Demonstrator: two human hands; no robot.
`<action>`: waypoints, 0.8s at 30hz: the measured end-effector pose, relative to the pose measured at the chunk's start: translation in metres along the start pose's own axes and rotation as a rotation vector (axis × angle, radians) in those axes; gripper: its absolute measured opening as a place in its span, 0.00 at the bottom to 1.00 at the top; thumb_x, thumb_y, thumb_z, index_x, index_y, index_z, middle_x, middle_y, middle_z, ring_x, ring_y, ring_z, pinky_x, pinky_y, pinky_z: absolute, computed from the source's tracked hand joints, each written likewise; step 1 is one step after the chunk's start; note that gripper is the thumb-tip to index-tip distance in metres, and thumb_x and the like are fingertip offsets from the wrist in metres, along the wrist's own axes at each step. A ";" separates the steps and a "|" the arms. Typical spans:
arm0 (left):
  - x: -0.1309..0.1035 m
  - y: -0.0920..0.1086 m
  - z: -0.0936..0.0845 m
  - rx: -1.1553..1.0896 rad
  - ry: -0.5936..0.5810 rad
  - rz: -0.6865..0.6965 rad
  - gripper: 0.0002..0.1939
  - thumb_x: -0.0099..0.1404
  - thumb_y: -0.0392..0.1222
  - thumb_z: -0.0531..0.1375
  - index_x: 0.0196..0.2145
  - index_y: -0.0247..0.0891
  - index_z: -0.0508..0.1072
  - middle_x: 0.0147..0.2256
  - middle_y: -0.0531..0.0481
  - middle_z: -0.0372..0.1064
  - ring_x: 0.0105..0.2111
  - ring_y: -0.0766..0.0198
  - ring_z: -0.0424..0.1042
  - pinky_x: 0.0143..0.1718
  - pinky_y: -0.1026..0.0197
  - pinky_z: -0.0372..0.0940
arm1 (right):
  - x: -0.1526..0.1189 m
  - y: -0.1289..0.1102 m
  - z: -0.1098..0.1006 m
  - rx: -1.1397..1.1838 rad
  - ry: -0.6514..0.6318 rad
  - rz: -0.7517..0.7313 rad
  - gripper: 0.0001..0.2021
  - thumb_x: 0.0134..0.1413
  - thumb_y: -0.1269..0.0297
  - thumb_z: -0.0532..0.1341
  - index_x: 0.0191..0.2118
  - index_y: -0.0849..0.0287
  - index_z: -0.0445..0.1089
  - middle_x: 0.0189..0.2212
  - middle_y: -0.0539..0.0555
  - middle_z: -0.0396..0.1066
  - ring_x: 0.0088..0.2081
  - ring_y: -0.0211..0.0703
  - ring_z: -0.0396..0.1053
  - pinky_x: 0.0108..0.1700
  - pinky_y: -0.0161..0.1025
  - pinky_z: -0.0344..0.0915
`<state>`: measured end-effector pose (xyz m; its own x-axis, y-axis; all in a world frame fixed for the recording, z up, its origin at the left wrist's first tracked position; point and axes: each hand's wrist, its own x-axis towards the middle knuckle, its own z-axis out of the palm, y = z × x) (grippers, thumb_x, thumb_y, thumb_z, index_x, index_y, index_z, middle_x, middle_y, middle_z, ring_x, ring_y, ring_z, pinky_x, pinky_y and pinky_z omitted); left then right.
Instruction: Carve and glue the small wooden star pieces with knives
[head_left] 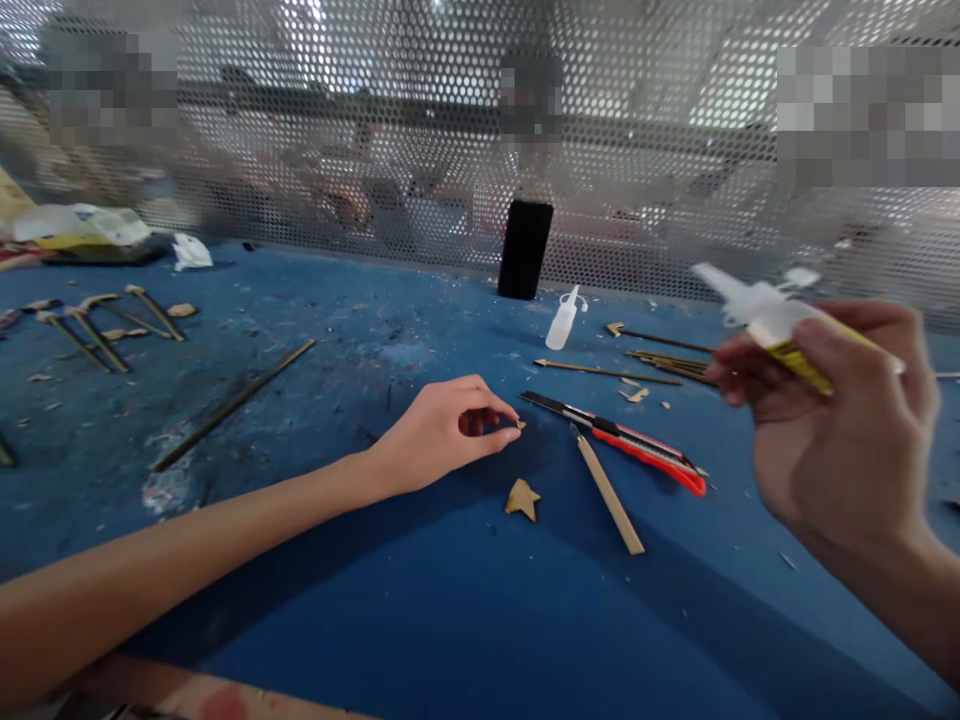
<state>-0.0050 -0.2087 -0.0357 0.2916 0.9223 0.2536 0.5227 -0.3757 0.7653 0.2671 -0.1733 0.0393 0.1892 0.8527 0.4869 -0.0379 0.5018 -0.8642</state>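
I can't read any txt from here: yellow label (801,364) on the nozzle bottle (776,318) in the R hand (847,420) is blurred, partly covered; bluish mark (84,215) on white pkt (112,226), far L, too small

Bright spots glare at me through the perforated screen (420,170), broad shadows darken the blue tabletop's (450,630) near side, and the bottle (787,332) in the right hand (847,430) looks smeared (wide-angle stretching, too, toward the edges).
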 end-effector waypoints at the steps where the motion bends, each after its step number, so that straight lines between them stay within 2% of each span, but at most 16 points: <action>1: -0.001 0.001 0.000 -0.004 0.007 0.004 0.08 0.67 0.44 0.66 0.42 0.41 0.82 0.38 0.51 0.72 0.31 0.69 0.70 0.34 0.65 0.65 | 0.003 0.000 -0.005 -0.019 0.023 -0.010 0.09 0.48 0.68 0.65 0.36 0.51 0.66 0.26 0.52 0.77 0.27 0.46 0.75 0.26 0.41 0.57; 4: -0.005 0.007 0.000 -0.017 0.024 0.002 0.08 0.67 0.45 0.66 0.43 0.41 0.82 0.38 0.50 0.73 0.31 0.69 0.70 0.33 0.65 0.65 | 0.008 0.012 -0.024 -0.053 0.052 0.006 0.10 0.48 0.67 0.66 0.37 0.53 0.67 0.36 0.58 0.81 0.34 0.47 0.76 0.32 0.43 0.60; 6: -0.008 0.012 0.000 -0.012 0.036 0.001 0.09 0.68 0.45 0.66 0.43 0.41 0.82 0.39 0.49 0.73 0.31 0.68 0.70 0.33 0.65 0.65 | 0.008 0.027 -0.039 -0.113 0.003 0.063 0.10 0.52 0.62 0.68 0.38 0.53 0.67 0.43 0.59 0.80 0.44 0.48 0.76 0.46 0.47 0.64; 7: -0.009 0.014 0.000 -0.005 0.042 0.003 0.10 0.68 0.46 0.66 0.43 0.41 0.82 0.39 0.49 0.73 0.31 0.68 0.70 0.33 0.64 0.66 | 0.008 0.035 -0.047 -0.183 -0.021 0.099 0.10 0.55 0.57 0.67 0.39 0.52 0.69 0.46 0.57 0.79 0.50 0.47 0.74 0.53 0.47 0.62; 9: -0.011 0.019 0.001 0.010 0.053 0.014 0.10 0.68 0.47 0.66 0.43 0.41 0.82 0.39 0.49 0.73 0.31 0.68 0.70 0.33 0.64 0.66 | 0.007 0.048 -0.064 -0.232 -0.044 0.172 0.13 0.55 0.54 0.69 0.42 0.50 0.70 0.46 0.56 0.79 0.55 0.47 0.70 0.57 0.47 0.59; 10: -0.012 0.022 0.001 0.015 0.058 0.020 0.10 0.68 0.47 0.66 0.43 0.42 0.82 0.39 0.49 0.73 0.32 0.68 0.70 0.33 0.64 0.66 | 0.007 0.053 -0.072 -0.244 -0.049 0.199 0.14 0.53 0.54 0.71 0.43 0.50 0.70 0.45 0.55 0.79 0.55 0.46 0.70 0.56 0.46 0.60; 13: -0.015 0.029 0.003 0.017 0.067 0.041 0.10 0.68 0.46 0.66 0.43 0.41 0.82 0.38 0.49 0.73 0.32 0.68 0.70 0.33 0.64 0.66 | 0.009 0.062 -0.092 -0.263 -0.021 0.248 0.20 0.45 0.56 0.76 0.43 0.50 0.71 0.41 0.52 0.77 0.46 0.44 0.73 0.49 0.43 0.64; 16: -0.019 0.037 0.004 0.013 0.083 0.074 0.09 0.68 0.45 0.66 0.44 0.41 0.82 0.38 0.49 0.72 0.32 0.68 0.70 0.33 0.64 0.65 | 0.011 0.066 -0.107 -0.284 -0.001 0.258 0.23 0.40 0.60 0.78 0.43 0.52 0.72 0.40 0.52 0.77 0.42 0.43 0.73 0.47 0.41 0.66; 19: -0.024 0.046 0.003 0.019 0.103 0.109 0.08 0.68 0.43 0.66 0.44 0.42 0.82 0.38 0.50 0.72 0.32 0.69 0.69 0.33 0.65 0.66 | 0.008 0.066 -0.116 -0.320 -0.011 0.295 0.23 0.37 0.63 0.80 0.40 0.55 0.73 0.38 0.55 0.79 0.40 0.45 0.74 0.43 0.41 0.67; 24: -0.032 0.062 -0.001 0.014 0.129 0.139 0.08 0.68 0.42 0.66 0.44 0.41 0.82 0.38 0.49 0.73 0.32 0.69 0.70 0.33 0.65 0.67 | 0.000 0.065 -0.124 -0.361 0.014 0.325 0.19 0.36 0.66 0.79 0.36 0.54 0.73 0.33 0.56 0.80 0.32 0.45 0.73 0.29 0.37 0.64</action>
<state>0.0170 -0.2613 0.0038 0.2567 0.8653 0.4306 0.4962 -0.5003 0.7096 0.3860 -0.1585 -0.0327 0.2377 0.9535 0.1851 0.2456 0.1254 -0.9612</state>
